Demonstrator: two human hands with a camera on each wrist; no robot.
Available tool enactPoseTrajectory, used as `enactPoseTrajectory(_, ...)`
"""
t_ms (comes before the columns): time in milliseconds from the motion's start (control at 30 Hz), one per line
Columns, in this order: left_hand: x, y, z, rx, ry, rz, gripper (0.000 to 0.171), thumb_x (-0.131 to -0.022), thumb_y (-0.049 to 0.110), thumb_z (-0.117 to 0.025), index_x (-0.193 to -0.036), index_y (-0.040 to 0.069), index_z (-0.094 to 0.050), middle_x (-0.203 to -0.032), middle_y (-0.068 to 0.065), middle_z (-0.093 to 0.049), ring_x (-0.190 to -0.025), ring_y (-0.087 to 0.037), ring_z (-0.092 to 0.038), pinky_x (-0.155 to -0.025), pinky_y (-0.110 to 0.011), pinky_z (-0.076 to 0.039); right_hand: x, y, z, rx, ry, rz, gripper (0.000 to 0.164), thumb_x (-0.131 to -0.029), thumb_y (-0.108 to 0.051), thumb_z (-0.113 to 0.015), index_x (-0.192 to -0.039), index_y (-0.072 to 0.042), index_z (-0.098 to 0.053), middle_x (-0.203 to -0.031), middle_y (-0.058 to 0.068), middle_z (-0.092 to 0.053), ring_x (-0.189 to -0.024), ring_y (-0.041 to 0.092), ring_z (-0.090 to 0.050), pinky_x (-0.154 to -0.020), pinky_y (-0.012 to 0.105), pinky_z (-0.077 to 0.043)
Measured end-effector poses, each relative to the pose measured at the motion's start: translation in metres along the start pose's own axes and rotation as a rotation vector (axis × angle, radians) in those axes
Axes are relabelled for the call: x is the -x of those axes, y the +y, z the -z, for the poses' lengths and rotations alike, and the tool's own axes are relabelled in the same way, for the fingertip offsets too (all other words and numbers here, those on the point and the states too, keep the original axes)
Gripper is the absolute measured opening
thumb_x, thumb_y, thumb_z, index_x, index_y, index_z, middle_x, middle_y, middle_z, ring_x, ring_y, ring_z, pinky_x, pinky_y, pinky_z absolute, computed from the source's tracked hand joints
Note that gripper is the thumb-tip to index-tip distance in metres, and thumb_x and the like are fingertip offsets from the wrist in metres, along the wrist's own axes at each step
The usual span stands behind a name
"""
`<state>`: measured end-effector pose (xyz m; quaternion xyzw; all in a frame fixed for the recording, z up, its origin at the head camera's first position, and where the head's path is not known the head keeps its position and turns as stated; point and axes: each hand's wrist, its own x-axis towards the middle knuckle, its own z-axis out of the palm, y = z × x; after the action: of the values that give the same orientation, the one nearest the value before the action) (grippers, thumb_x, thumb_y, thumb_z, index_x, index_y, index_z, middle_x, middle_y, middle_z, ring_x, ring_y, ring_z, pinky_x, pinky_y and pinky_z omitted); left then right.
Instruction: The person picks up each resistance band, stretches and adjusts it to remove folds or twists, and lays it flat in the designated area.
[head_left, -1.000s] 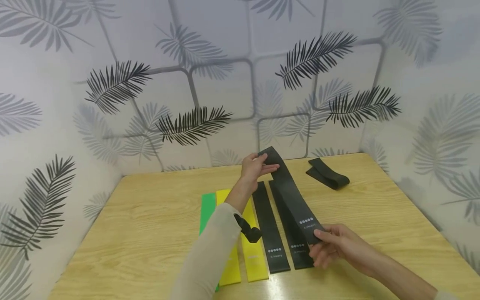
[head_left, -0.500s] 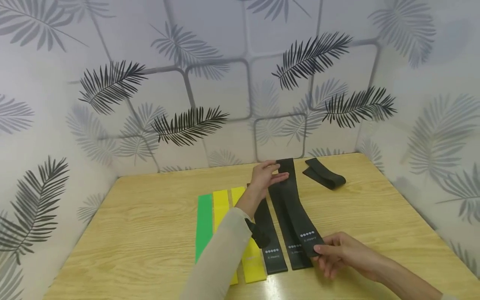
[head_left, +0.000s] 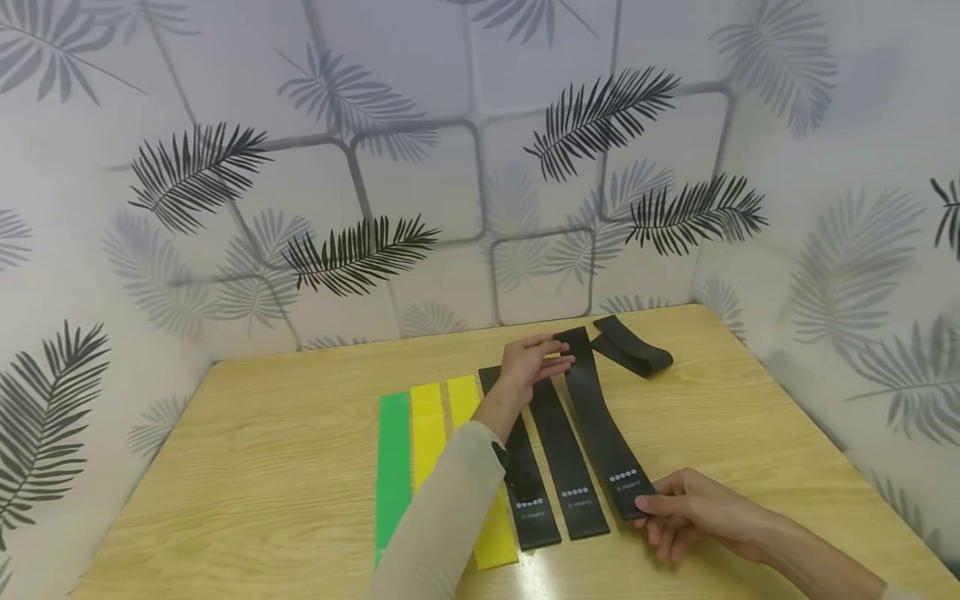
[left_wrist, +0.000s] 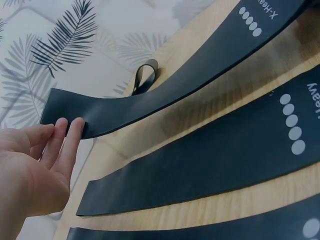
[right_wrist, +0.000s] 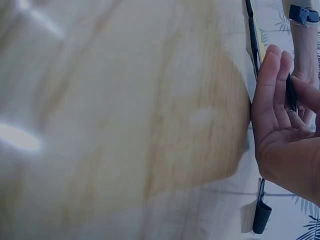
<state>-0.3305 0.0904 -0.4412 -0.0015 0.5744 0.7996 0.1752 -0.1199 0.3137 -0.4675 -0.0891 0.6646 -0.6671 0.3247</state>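
A black resistance band (head_left: pixel 602 421) marked X-Heavy stretches between both hands at the right end of a row of bands. My left hand (head_left: pixel 523 367) pinches its far end between thumb and fingers, while my right hand (head_left: pixel 693 512) pinches the near end below the printed dots. In the left wrist view the held band (left_wrist: pixel 200 70) sags slightly above the table. Beside it two more black bands, one in the middle (head_left: pixel 567 462) and one to its left (head_left: pixel 531 487), lie flat and parallel. The right wrist view shows my right hand (right_wrist: pixel 282 110) with the band mostly hidden behind its fingers.
Two yellow bands, the outer one (head_left: pixel 427 425) and inner one (head_left: pixel 462 398), and a green band (head_left: pixel 393 471) continue the row leftward, partly under my left sleeve. A folded black band (head_left: pixel 636 348) lies at the back right of the wooden table (head_left: pixel 262 450), near the patterned wall.
The held band has come down and turned to lie nearly parallel with the row, apart from its neighbour. My left hand lowered with the far end; the right hand shifted slightly down.
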Motion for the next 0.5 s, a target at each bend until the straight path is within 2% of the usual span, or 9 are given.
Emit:
enactPoseTrajectory(267, -0.004, -0.013, -0.001, -0.074, 0.047, 0.026, 0.032, -0.101, 0.003, -0.066, -0.133, 0.000, -0.069, -0.117, -0.019, -0.075, -0.103, -0.031, -0.076, -0.095, -0.039, -0.059, -0.001, 0.005, 0.000, 0.051, 0.032, -0.026, 0.035, -0.109, -0.022, -0.055, -0.102, 0.009, -0.070, -0.078, 0.005, -0.073, -0.060, 0.011, -0.070, -0.052, 0.022, -0.056)
enactPoseTrajectory(500, -0.005, -0.020, -0.001, -0.065, 0.050, 0.046, 0.031, -0.100, -0.003, -0.063, -0.131, -0.006, -0.068, -0.120, -0.025, -0.073, -0.112, -0.036, -0.072, -0.097, -0.040, -0.057, -0.003, 0.003, -0.001, 0.068, 0.042, -0.070, 0.037, -0.108, -0.025, -0.058, -0.098, 0.007, -0.071, -0.067, -0.001, -0.067, -0.053, 0.009, -0.066, -0.048, 0.022, -0.054)
